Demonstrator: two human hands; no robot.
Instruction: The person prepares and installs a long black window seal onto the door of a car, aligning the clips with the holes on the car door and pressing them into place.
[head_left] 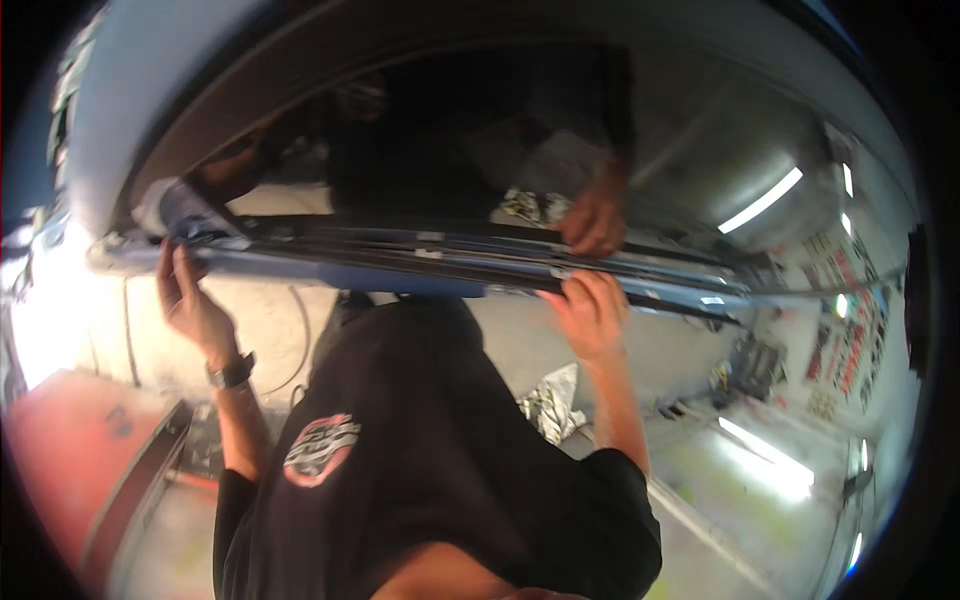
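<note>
A long, thin black trim strip (400,262) lies along the lower edge of a dark, shiny window (450,120) on a bluish car body panel. My right hand (590,312) has its fingers bent over the strip, right of the middle, with the thumb on the near side. At the left end, beside a grey-blue corner piece (205,215), my left hand (195,305) reaches up with its fingertips around the strip's end. That grip is partly hidden and slightly blurred. Both hands and my dark shirt are mirrored in the glass.
Crumpled silvery foil (555,402) lies on the floor below my right arm. A red panel (75,440) with a metal edge stands at lower left. A thin hose or cable (303,340) curves near my legs. Bright lamps (765,455) shine at right.
</note>
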